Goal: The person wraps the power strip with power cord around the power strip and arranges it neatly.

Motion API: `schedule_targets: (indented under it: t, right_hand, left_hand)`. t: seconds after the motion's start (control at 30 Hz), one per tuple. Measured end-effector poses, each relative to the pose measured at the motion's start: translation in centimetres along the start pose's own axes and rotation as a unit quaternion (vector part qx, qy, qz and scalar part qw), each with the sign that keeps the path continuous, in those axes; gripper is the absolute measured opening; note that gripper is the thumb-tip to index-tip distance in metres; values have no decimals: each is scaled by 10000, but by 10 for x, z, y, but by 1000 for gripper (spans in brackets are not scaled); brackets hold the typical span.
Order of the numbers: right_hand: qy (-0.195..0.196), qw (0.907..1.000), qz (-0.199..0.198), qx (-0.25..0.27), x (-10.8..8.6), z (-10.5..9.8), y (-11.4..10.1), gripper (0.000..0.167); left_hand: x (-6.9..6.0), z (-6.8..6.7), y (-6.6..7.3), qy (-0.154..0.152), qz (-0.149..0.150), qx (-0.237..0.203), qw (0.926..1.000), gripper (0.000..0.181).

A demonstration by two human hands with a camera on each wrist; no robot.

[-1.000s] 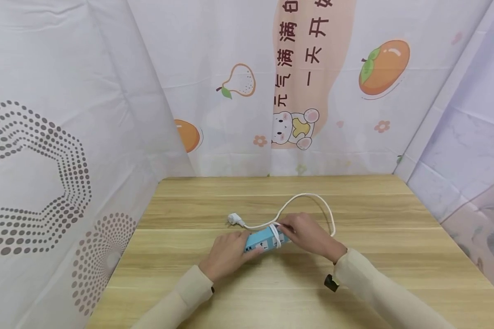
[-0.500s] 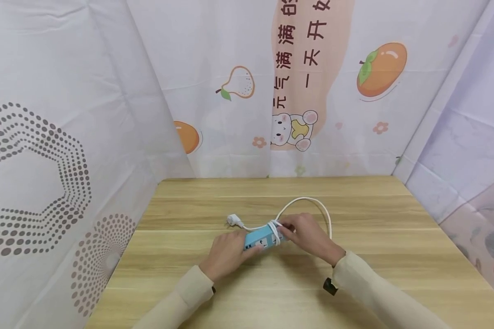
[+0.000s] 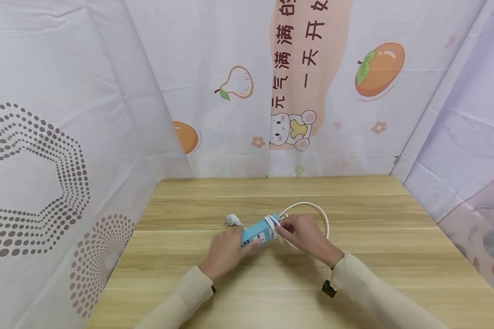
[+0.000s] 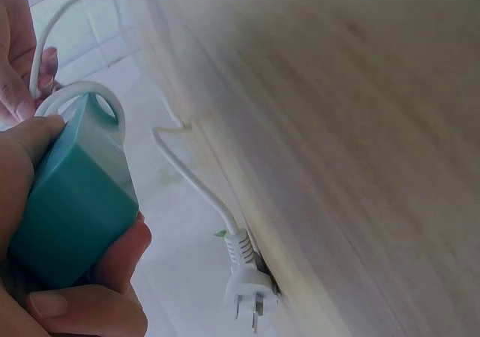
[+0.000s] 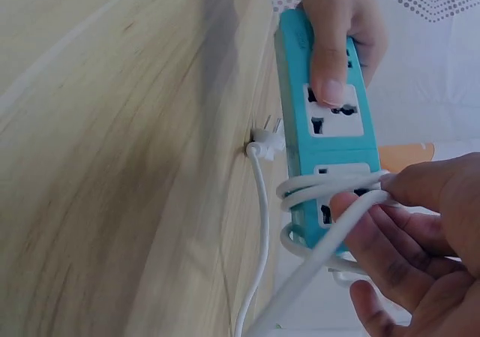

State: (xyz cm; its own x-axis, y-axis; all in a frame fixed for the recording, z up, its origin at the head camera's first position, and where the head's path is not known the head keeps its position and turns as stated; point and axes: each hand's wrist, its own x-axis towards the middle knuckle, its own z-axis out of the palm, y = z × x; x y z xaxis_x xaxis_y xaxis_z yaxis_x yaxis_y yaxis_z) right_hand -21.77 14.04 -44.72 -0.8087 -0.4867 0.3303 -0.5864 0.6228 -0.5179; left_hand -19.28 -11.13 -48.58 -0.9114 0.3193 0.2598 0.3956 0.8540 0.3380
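From where I stand, at the far left a white curtain [image 3: 111, 55] hangs beside the desk [image 3: 271, 292]. Then comes the left hand [image 3: 225, 251]: its grip is around the near end of a blue strip [image 3: 253, 232], with the thumb on the socket face. Just beyond this hand, the plug [image 3: 232, 220] lies on the desk, prongs bare. The strip is held above the desk, between both hands, and its long axis goes slantwise, from near left to far right. Some turns of white cord [image 5: 318, 256] go around its right half. The right hand [image 3: 305, 234] is the nearer one to these turns; its grip is narrow, pinching the cord close against the strip. So the cord crosses the long axis, I judge, and this crossing matters most. Farther right, a loose loop of it curves behind the right hand.
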Motion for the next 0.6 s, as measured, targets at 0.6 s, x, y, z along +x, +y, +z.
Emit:
schedule_targets:
  t: [0.6]
  right_hand:
    - [-481,9955,-444,684,-15,9,1,16]
  left_hand:
    - [13,-13,-16,508,-1097,-1226,9851,53]
